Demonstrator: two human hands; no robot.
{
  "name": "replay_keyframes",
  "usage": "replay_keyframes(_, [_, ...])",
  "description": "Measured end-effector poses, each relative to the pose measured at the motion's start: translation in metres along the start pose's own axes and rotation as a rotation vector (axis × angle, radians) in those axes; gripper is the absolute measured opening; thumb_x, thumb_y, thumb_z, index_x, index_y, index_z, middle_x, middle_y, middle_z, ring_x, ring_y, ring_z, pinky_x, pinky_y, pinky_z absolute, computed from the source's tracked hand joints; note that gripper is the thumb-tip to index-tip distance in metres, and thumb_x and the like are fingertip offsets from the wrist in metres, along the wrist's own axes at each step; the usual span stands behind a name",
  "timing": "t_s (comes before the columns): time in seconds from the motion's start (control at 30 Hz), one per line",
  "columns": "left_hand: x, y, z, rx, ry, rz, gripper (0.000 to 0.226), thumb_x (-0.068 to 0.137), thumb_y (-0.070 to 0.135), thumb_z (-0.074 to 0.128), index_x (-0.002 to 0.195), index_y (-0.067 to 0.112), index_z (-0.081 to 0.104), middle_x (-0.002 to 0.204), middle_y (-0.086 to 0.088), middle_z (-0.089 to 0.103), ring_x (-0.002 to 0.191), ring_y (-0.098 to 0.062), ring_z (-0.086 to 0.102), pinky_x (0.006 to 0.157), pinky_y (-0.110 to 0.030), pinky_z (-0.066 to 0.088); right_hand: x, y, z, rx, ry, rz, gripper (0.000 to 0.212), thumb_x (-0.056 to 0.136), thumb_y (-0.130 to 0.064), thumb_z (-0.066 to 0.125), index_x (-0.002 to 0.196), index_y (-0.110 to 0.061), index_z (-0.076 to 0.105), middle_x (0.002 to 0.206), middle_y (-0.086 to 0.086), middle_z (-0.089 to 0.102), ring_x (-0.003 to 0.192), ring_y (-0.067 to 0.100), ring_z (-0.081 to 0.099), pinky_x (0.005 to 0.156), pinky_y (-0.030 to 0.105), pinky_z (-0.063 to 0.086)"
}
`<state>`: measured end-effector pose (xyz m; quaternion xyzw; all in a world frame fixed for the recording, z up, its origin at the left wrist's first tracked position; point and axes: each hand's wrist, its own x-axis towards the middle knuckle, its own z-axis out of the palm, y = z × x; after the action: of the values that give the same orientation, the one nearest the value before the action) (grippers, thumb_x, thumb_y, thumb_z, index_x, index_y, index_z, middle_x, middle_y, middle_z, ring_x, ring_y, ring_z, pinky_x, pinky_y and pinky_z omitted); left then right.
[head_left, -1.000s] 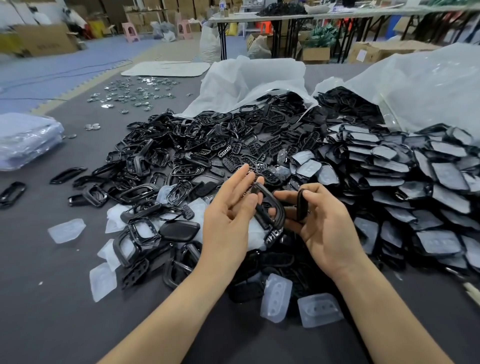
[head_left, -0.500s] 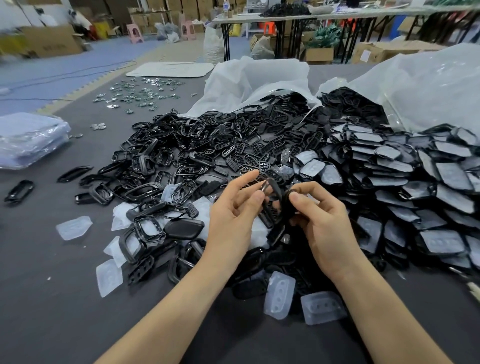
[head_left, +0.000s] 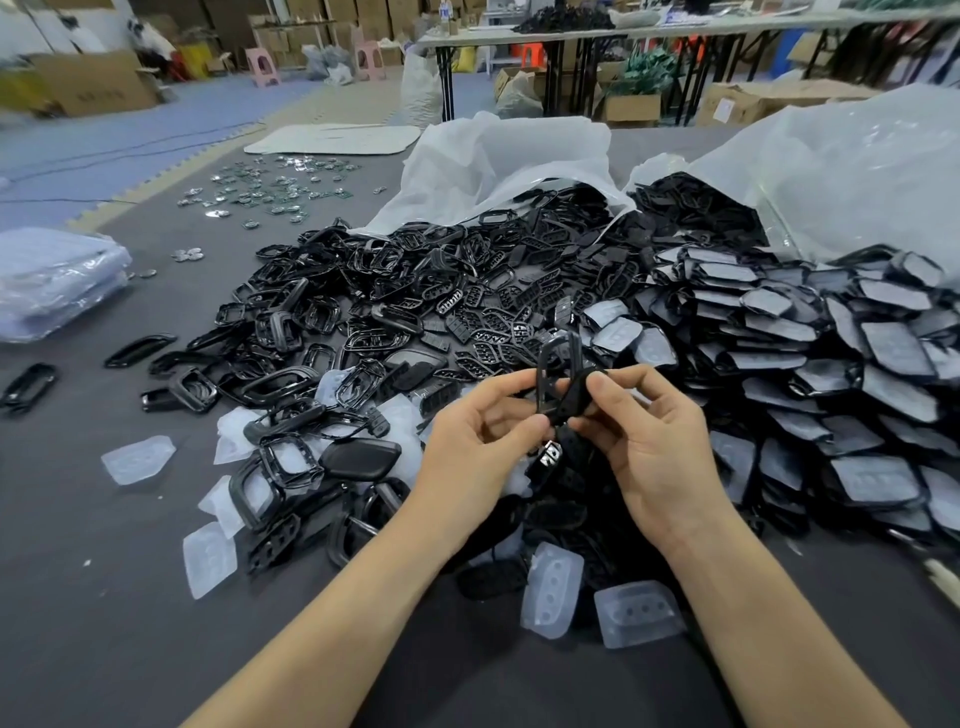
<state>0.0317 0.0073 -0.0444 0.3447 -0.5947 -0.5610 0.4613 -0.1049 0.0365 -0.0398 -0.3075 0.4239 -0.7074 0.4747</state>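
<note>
Head cam, looking down: both hands meet mid-frame, just above a grey surface. L hand pinches a black plastic frame w/ thumb and fingers, holding it upright. R hand pinches a black flat insert against the frame's lower part. Beneath and beyond lies a big pile of black parts, spilling from clear bags. Translucent pads lie near the wrists.

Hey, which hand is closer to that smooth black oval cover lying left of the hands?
Left. The left hand sits just right of the black oval cover; the right hand is farther right, beyond the left one. Both pinch a black frame between them.
</note>
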Motion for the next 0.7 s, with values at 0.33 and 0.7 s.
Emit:
replay_keyframes(0.33, [-0.0011, 0.0006, 0.0007, 0.082, 0.039, 0.045, 0.034, 0.088, -0.003, 0.062, 0.105, 0.025, 0.068, 0.070, 0.011, 0.067, 0.070, -0.003, 0.062, 0.072, -0.013, 0.049, 0.0020, -0.0024, -0.0026, 0.006, 0.074, 0.048, 0.029, 0.090, -0.004, 0.058, 0.065, -0.015, 0.069, 0.074, 0.009, 0.070, 0.067, 0.017, 0.067, 0.058, 0.024, 0.055])
replay_keyframes(0.7, [-0.0044, 0.0005, 0.0017, 0.229, 0.077, 0.109, 0.042, 0.086, 0.001, 0.066, 0.098, 0.041, 0.068, 0.070, 0.014, 0.063, 0.071, -0.005, 0.057, 0.073, -0.017, 0.050, 0.0022, -0.0056, -0.0026, 0.096, -0.030, 0.183, 0.019, 0.091, -0.011, 0.051, 0.085, -0.007, 0.069, 0.079, 0.008, 0.074, 0.069, 0.016, 0.070, 0.056, 0.023, 0.054])
